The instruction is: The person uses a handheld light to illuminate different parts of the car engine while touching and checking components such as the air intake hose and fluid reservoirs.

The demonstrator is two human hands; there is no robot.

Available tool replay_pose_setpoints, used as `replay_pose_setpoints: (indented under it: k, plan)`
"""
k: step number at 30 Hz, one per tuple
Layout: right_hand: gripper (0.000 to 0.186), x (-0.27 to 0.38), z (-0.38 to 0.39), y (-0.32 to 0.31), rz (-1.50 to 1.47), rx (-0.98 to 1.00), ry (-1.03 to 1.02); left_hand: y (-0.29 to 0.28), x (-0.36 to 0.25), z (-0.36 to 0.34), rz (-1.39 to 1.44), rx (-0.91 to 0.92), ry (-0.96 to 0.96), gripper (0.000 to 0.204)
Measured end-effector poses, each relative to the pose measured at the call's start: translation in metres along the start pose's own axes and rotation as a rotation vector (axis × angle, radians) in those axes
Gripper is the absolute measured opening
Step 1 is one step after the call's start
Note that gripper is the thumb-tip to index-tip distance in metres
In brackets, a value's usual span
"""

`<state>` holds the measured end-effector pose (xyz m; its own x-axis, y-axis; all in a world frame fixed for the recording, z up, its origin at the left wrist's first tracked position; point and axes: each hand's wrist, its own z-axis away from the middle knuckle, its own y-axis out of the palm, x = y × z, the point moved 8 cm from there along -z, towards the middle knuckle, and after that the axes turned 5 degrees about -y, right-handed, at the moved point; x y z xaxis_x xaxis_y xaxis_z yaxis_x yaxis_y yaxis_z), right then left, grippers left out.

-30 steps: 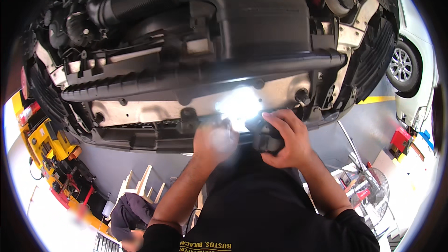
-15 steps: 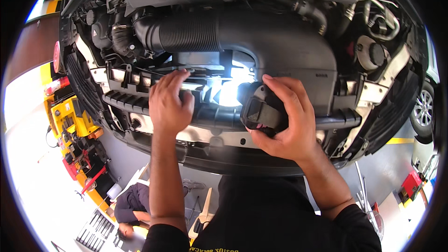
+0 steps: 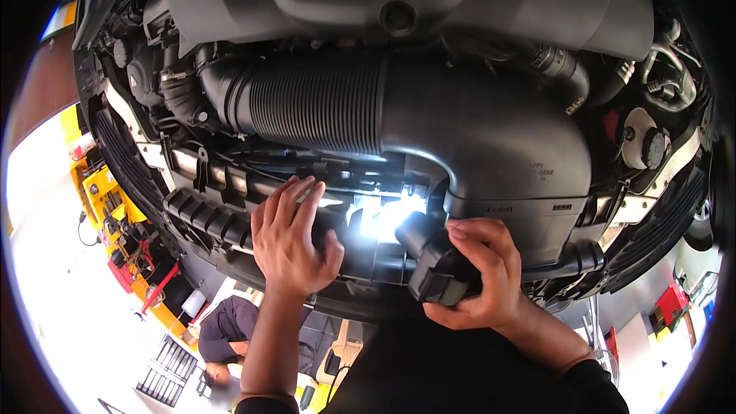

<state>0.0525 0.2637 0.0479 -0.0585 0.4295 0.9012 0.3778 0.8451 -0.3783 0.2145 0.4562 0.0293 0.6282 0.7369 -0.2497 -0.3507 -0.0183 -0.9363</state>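
Observation:
My right hand (image 3: 491, 276) is closed around a black work light (image 3: 441, 268), fingers along its right side. Its head points away from me to the upper left, and a white glare fills the gap in the engine bay just beyond it. My left hand (image 3: 294, 241) is open, fingers stretched and thumb apart, over the front crossmember (image 3: 207, 218) of the car; whether it touches is hard to tell. Beyond both hands runs a ribbed black intake hose (image 3: 314, 107), joined to a smooth, wide air duct (image 3: 491, 130) that bends down to the right.
A black engine cover (image 3: 337, 0) spans the far side. A capped reservoir (image 3: 644, 138) sits at the right. Yellow workshop equipment (image 3: 111, 195) stands on the left, near a bent-over person (image 3: 226, 330) in dark clothes. A red box (image 3: 672, 300) is at the lower right.
The view has come closer to the engine, and both hands appear lower in the picture. The work light has turned in my right hand, now showing more of its side. My left hand stays open.

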Motion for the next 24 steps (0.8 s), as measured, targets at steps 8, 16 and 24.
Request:
replay_pose_setpoints:
  k: [8,16,24]
  plan:
    - [0.108,-0.013,-0.040,-0.109,0.016,-0.182,0.171,-0.031,-0.028,-0.041,0.107,-0.066,0.071,0.042]
    - [0.093,-0.070,-0.083,-0.176,0.138,-0.232,0.085,-0.051,-0.103,-0.140,0.096,-0.041,0.366,0.039]
    - [0.098,-0.098,-0.069,-0.169,-0.002,-0.256,0.108,-0.020,-0.094,-0.154,0.062,-0.159,0.314,0.050]
